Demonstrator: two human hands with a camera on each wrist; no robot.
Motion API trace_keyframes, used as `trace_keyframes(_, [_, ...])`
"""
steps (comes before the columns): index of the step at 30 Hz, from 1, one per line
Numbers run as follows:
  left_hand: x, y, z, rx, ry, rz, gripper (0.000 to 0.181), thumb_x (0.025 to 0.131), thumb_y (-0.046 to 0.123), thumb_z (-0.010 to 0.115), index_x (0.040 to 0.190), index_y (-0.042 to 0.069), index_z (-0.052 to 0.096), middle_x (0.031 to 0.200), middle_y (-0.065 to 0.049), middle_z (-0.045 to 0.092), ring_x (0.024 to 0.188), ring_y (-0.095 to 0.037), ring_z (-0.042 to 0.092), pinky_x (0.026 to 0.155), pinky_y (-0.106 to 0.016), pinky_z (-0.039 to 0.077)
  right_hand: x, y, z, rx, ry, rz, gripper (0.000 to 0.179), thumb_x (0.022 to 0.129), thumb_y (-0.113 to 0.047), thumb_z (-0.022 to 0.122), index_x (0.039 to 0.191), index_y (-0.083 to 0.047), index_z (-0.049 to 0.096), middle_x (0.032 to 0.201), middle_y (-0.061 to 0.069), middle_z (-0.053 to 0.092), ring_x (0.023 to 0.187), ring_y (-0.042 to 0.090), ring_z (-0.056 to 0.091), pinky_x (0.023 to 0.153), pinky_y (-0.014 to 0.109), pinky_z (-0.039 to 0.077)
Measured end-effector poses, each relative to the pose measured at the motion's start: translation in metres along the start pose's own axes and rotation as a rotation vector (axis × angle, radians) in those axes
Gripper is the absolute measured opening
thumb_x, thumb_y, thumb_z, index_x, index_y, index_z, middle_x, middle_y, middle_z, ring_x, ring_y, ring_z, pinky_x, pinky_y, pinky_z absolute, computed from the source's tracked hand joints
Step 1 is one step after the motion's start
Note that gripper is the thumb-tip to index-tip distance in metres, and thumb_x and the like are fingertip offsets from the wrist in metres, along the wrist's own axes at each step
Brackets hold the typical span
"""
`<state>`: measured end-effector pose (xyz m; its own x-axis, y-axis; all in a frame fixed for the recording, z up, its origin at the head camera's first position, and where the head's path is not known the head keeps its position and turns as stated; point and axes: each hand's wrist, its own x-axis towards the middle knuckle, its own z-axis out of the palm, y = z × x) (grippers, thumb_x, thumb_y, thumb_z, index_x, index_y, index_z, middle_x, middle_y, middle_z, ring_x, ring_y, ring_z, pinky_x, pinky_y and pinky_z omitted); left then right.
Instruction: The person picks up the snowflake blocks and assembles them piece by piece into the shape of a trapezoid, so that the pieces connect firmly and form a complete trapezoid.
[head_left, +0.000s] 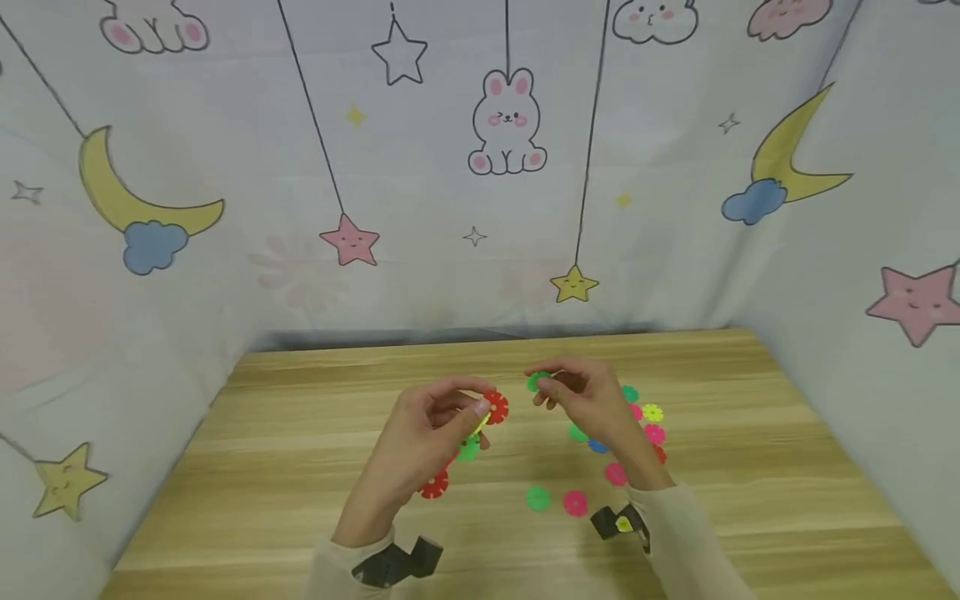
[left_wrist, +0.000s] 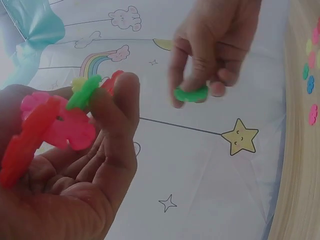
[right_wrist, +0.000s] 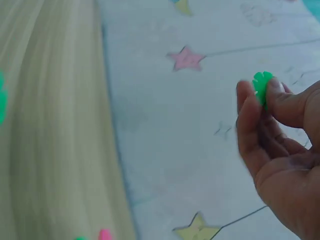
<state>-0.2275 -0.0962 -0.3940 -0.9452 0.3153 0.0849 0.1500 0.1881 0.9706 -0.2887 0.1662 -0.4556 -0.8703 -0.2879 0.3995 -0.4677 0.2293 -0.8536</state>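
My left hand (head_left: pixel 416 442) holds a joined chain of plastic snowflake discs between thumb and fingers. A red disc (head_left: pixel 496 407) tops the chain, and a green disc (head_left: pixel 468 448) comes lower, with a bit of yellow between them. At the bottom hangs another red disc (head_left: pixel 433 483); the left wrist view also shows a pink disc (left_wrist: pixel 70 127) fitted against it. To the right, my right hand (head_left: pixel 588 396) pinches a single green snowflake disc (right_wrist: pixel 262 86) by thumb and fingertips. It is raised above the table, apart from the chain.
Loose discs lie on the wooden table (head_left: pixel 300 433). A green disc (head_left: pixel 537 498) and a pink disc (head_left: pixel 575 503) sit in front; several more, including a yellow disc (head_left: pixel 653 412), are scattered around the right forearm. A patterned cloth (head_left: pixel 420 292) hangs behind the table.
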Motion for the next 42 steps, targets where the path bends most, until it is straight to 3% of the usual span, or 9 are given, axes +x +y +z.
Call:
trace_keyframes(4, [-0.003, 0.002, -0.002, -0.048, 0.03, 0.012, 0.024, 0.105, 0.019, 0.071, 0.129, 0.017, 0.075, 0.109, -0.012, 0.077, 0.073, -0.025, 0.078, 0.075, -0.03, 0.061, -0.004, -0.031, 0.006, 0.091, -0.028, -0.104, 0.015, 0.102, -0.001, 0.07, 0.116, 0.002, 0.075, 0.091, 0.02, 0.076, 0.077, 0.009, 0.075, 0.071, 0.03, 0.063])
trace_keyframes(8, [-0.004, 0.004, 0.0, -0.09, 0.015, 0.068, 0.024, 0.105, 0.018, 0.071, 0.129, 0.014, 0.074, 0.11, -0.014, 0.077, 0.07, -0.021, 0.077, 0.074, -0.031, 0.063, -0.011, -0.051, 0.007, 0.136, -0.023, -0.202, 0.014, 0.097, 0.006, 0.072, 0.11, 0.0, 0.074, 0.091, 0.013, 0.075, 0.079, 0.01, 0.076, 0.069, 0.027, 0.062])
trace_keyframes(14, [-0.004, 0.004, 0.005, -0.145, -0.014, 0.146, 0.023, 0.105, 0.013, 0.069, 0.127, 0.009, 0.074, 0.108, -0.015, 0.077, 0.067, -0.016, 0.075, 0.071, -0.034, 0.064, -0.013, -0.06, 0.009, 0.185, -0.029, -0.297, 0.017, 0.094, 0.011, 0.073, 0.106, -0.001, 0.074, 0.093, 0.011, 0.075, 0.078, 0.017, 0.077, 0.066, 0.029, 0.062])
trace_keyframes(19, [-0.002, 0.003, 0.009, -0.201, 0.003, 0.133, 0.021, 0.105, 0.012, 0.07, 0.124, 0.004, 0.074, 0.103, -0.003, 0.078, 0.069, -0.016, 0.074, 0.076, -0.031, 0.064, -0.013, -0.063, 0.014, 0.153, 0.008, -0.349, 0.014, 0.091, 0.014, 0.074, 0.097, 0.002, 0.073, 0.086, 0.017, 0.074, 0.072, 0.015, 0.076, 0.062, 0.028, 0.061])
trace_keyframes(23, [-0.001, 0.002, 0.014, -0.232, 0.006, 0.1, 0.021, 0.103, 0.01, 0.071, 0.12, -0.002, 0.074, 0.1, 0.0, 0.076, 0.068, -0.014, 0.074, 0.071, -0.027, 0.061, -0.015, -0.065, 0.019, 0.106, 0.054, -0.362, 0.024, 0.088, 0.022, 0.072, 0.088, -0.003, 0.07, 0.08, 0.016, 0.075, 0.068, 0.009, 0.075, 0.058, 0.028, 0.061])
trace_keyframes(28, [-0.001, 0.002, 0.017, -0.223, 0.002, 0.083, 0.02, 0.104, 0.01, 0.071, 0.115, -0.006, 0.073, 0.105, -0.008, 0.075, 0.066, -0.013, 0.073, 0.068, -0.026, 0.061, -0.018, -0.063, 0.026, 0.06, 0.112, -0.363, 0.036, 0.085, 0.03, 0.062, 0.081, -0.005, 0.067, 0.076, 0.013, 0.074, 0.065, 0.005, 0.074, 0.056, 0.027, 0.061])
trace_keyframes(34, [-0.003, 0.001, 0.02, -0.224, 0.05, 0.083, 0.016, 0.103, 0.009, 0.071, 0.112, -0.004, 0.074, 0.098, -0.004, 0.075, 0.063, -0.014, 0.073, 0.062, -0.023, 0.058, -0.022, -0.062, 0.041, 0.035, 0.2, -0.401, 0.036, 0.081, 0.031, 0.065, 0.077, -0.005, 0.064, 0.074, 0.01, 0.067, 0.062, 0.012, 0.075, 0.055, 0.026, 0.062])
trace_keyframes(39, [-0.001, -0.001, 0.017, -0.183, 0.052, 0.068, 0.014, 0.103, 0.011, 0.072, 0.111, 0.0, 0.076, 0.101, -0.01, 0.077, 0.064, -0.017, 0.075, 0.063, -0.023, 0.057, -0.021, -0.061, 0.042, 0.028, 0.184, -0.382, 0.033, 0.082, 0.029, 0.069, 0.079, -0.004, 0.064, 0.075, 0.01, 0.07, 0.061, 0.013, 0.075, 0.055, 0.026, 0.061])
trace_keyframes(42, [0.002, -0.002, 0.014, -0.174, 0.012, 0.045, 0.021, 0.105, 0.016, 0.071, 0.119, 0.0, 0.074, 0.112, -0.017, 0.076, 0.071, -0.018, 0.078, 0.075, -0.027, 0.061, -0.018, -0.061, 0.035, 0.005, 0.156, -0.368, 0.029, 0.084, 0.023, 0.075, 0.084, -0.004, 0.068, 0.078, 0.011, 0.075, 0.063, 0.01, 0.075, 0.056, 0.024, 0.061])
